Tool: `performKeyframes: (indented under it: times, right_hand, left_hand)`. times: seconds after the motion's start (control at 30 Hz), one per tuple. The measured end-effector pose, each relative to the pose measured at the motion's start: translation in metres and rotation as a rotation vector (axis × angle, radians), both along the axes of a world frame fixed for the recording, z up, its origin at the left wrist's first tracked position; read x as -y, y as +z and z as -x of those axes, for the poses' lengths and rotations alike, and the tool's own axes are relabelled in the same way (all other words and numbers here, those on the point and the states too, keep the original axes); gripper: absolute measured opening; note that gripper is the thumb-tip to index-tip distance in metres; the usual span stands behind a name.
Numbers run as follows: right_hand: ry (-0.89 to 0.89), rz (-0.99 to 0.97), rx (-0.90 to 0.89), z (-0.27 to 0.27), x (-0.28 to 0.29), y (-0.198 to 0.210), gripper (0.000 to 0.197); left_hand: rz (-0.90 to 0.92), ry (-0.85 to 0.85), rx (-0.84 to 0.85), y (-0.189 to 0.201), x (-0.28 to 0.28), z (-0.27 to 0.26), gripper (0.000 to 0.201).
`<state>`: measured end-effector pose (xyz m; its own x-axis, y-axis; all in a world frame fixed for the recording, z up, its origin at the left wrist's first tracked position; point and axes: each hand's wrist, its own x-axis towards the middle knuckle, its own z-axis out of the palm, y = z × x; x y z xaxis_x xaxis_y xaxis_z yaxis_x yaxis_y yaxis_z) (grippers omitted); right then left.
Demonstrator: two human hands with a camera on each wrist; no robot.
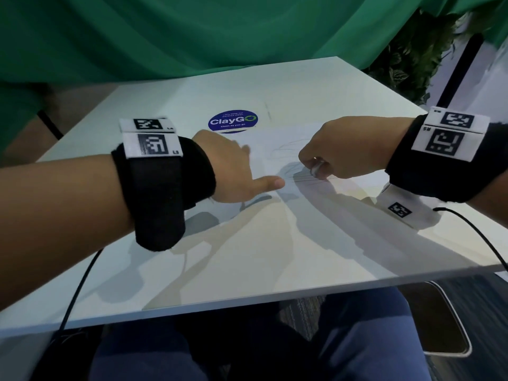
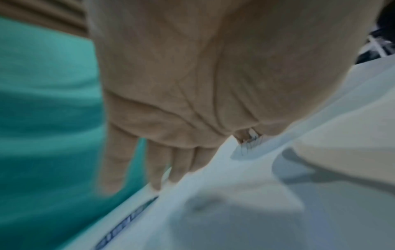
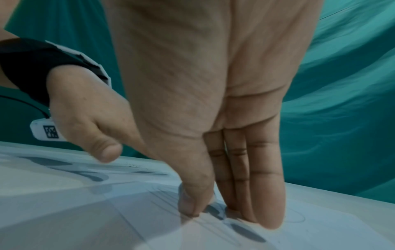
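A white sheet of paper [image 1: 277, 149] with faint pencil lines lies on the white table [image 1: 220, 270]. My left hand [image 1: 247, 166] rests flat on the sheet's left part, fingers straight and thumb spread toward the right. In the left wrist view its fingertips [image 2: 156, 182] touch the surface. My right hand [image 1: 316, 166] presses down on the pencil lines, thumb and forefinger pinching a small pale thing [image 1: 316, 170] that looks like an eraser. The right wrist view shows that thumb [image 3: 192, 203] tip-down on the paper [image 3: 149, 219], the other fingers straight beside it, and my left hand [image 3: 89, 118] behind.
A round blue ClayGo sticker [image 1: 233, 121] sits on the table beyond my hands. Green cloth [image 1: 165, 37] hangs behind the table and leafy plants [image 1: 412, 56] stand at the back right. A dark flat device [image 1: 434, 325] lies below the table's near right corner. Dark crumbs [image 3: 136, 166] dot the paper.
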<state>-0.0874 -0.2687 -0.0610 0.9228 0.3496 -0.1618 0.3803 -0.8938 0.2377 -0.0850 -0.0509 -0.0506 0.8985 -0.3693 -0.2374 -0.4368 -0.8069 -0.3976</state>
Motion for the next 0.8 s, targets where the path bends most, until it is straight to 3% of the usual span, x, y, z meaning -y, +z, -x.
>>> performKeyframes:
  times: [0.07, 0.13, 0.27, 0.4, 0.57, 0.67, 0.8]
  right_hand:
    - [0.002, -0.004, 0.005, 0.0, 0.001, 0.0, 0.016]
    - [0.002, -0.001, 0.006, 0.001, 0.002, 0.0, 0.014]
    - [-0.004, -0.011, 0.013, 0.0, 0.003, 0.0, 0.021]
    - [-0.024, -0.061, -0.005, 0.001, 0.003, 0.003, 0.03]
    - [-0.083, -0.277, -0.061, 0.01, 0.014, 0.014, 0.009]
    - [-0.204, -0.529, -0.101, 0.009, 0.034, 0.021, 0.011]
    - [-0.297, -0.571, -0.028, 0.003, 0.053, 0.018, 0.016]
  left_hand:
    - [-0.044, -0.013, -0.063, -0.006, -0.002, -0.005, 0.111]
    - [-0.099, 0.04, -0.109, -0.005, -0.005, -0.007, 0.097]
    - [-0.175, 0.035, -0.019, 0.008, -0.012, -0.013, 0.084]
    - [-0.035, -0.126, -0.049, -0.004, -0.011, -0.024, 0.087]
    - [0.07, -0.227, -0.215, -0.007, -0.001, -0.023, 0.089]
    - [0.054, -0.273, -0.173, -0.004, 0.004, -0.024, 0.101]
    - [0.176, -0.34, -0.032, 0.007, 0.015, -0.024, 0.096]
